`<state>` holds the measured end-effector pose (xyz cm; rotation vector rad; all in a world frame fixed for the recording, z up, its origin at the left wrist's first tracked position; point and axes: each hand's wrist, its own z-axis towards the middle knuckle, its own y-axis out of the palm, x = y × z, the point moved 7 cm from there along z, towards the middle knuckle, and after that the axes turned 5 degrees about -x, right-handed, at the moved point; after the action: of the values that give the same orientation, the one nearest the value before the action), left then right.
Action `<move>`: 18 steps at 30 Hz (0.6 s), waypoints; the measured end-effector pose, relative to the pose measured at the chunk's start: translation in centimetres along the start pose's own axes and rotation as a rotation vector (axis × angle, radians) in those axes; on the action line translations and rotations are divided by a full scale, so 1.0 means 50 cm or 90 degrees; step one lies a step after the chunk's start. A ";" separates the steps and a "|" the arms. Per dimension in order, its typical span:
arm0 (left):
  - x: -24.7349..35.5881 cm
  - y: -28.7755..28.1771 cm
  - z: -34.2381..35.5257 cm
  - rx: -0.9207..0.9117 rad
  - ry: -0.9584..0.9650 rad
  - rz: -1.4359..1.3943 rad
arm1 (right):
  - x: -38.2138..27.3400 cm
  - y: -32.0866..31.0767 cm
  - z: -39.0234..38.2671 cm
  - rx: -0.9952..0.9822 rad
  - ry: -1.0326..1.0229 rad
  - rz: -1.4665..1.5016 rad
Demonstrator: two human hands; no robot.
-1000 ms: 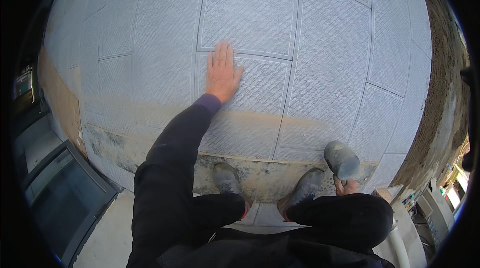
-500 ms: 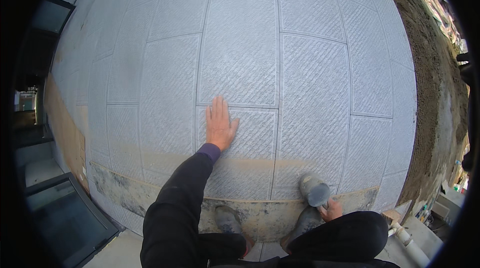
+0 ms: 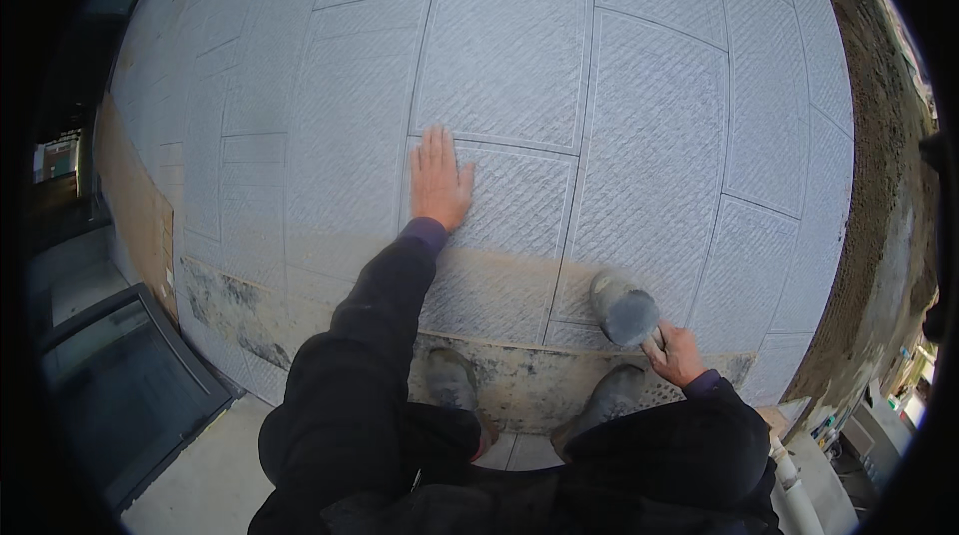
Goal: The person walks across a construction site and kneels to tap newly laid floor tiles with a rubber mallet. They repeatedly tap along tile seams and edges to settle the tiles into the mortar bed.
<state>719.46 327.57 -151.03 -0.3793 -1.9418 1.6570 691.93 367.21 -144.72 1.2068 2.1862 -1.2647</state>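
Grey textured paving slabs (image 3: 649, 115) cover the ground; the left hand (image 3: 438, 183) lies flat on one slab near its upper left corner, fingers (image 3: 432, 147) straight and close together; to the right, the right hand (image 3: 679, 353) grips the handle of a grey rubber mallet (image 3: 623, 309), whose head sits over the slab's lower edge, beside dusty boots (image 3: 455, 380).
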 end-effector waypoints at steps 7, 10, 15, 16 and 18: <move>-0.068 0.082 0.022 0.039 -0.008 -0.003 | -0.159 -0.037 0.207 -0.110 -0.181 -0.135; -0.075 0.078 0.017 0.029 -0.008 0.010 | -0.240 -0.022 0.278 -0.097 -0.227 -0.152; -0.091 0.069 0.050 -0.011 -0.030 0.011 | -0.313 0.039 0.404 -0.089 -0.244 -0.131; -0.092 0.067 0.054 -0.001 -0.022 0.002 | -0.318 0.050 0.425 -0.088 -0.239 -0.136; -0.098 0.075 0.061 -0.013 -0.011 -0.023 | -0.323 0.064 0.454 -0.082 -0.227 -0.156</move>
<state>721.15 323.17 -156.00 -0.3365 -1.9681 1.6247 701.25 341.01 -148.49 0.6214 2.1498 -1.2913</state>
